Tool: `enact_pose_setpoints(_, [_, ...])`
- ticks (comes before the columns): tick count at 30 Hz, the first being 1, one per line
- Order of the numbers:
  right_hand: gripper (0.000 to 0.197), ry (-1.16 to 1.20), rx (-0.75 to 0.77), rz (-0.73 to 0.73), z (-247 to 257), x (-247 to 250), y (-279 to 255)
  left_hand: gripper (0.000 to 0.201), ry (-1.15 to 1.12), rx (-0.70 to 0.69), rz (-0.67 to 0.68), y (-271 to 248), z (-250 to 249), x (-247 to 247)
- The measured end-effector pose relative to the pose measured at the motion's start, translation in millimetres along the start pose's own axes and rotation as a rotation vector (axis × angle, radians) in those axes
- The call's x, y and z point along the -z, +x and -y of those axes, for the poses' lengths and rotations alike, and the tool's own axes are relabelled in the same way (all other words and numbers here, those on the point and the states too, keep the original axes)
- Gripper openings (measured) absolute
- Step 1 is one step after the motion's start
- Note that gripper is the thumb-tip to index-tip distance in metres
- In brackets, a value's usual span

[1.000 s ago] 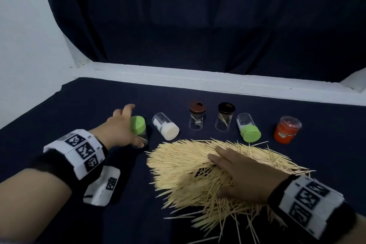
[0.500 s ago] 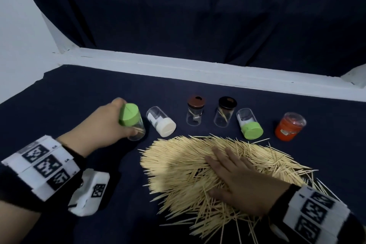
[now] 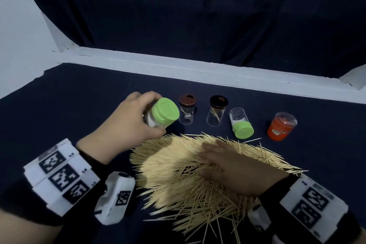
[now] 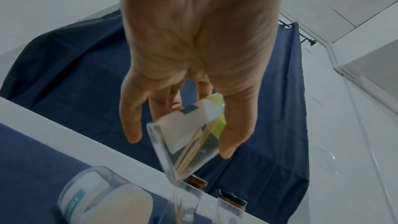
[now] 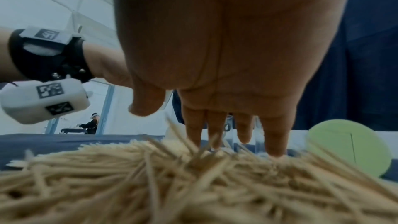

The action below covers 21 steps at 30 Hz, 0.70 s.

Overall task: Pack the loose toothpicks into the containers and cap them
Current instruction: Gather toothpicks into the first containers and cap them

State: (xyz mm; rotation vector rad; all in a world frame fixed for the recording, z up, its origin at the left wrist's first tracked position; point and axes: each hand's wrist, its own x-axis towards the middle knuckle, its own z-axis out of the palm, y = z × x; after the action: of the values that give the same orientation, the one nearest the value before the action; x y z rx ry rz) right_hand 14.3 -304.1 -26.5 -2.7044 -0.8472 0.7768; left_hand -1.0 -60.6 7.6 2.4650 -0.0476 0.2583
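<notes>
My left hand (image 3: 144,123) grips a clear container with a green cap (image 3: 164,114), held off the dark cloth and tilted, cap toward me. The left wrist view shows a few toothpicks inside this container (image 4: 189,135), with thumb and fingers curled round it. A big pile of loose toothpicks (image 3: 174,170) lies in front of me. My right hand (image 3: 221,156) rests flat on the pile, its straight fingers (image 5: 275,139) pressing into the toothpicks (image 5: 193,185).
Behind the pile stand a brown-capped jar (image 3: 187,109) and a black-capped jar (image 3: 217,111). A second green-capped container (image 3: 240,125) and an orange one (image 3: 281,127) lie at the right. A white-capped container (image 4: 103,197) lies below my left hand. A white ledge (image 3: 198,69) borders the table.
My left hand has lifted the green-capped container off the cloth and carried it right, in front of the white-capped one. My right hand has stayed on the pile.
</notes>
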Motion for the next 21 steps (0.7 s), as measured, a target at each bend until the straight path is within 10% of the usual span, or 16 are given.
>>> enact_pose_setpoints(8, [0.047, 0.357, 0.059, -0.520, 16, 28, -9, 0.055, 0.011, -0.099, 0.025, -4, -12, -16])
enact_pose_setpoints(12, [0.076, 0.485, 0.074, -0.541, 28, 30, -10, 0.048, 0.044, -0.111, 0.032, -4, -26, -29])
enact_pose_setpoints(16, [0.034, 0.584, 0.075, -0.633, 22, 32, -11, 0.039, 0.038, -0.156, 0.071, -3, -38, -36])
enact_pose_setpoints(21, [0.046, 0.514, 0.187, -0.565, 10, 33, -20, 0.037, -0.051, -0.129, 0.204, 1, -42, -39])
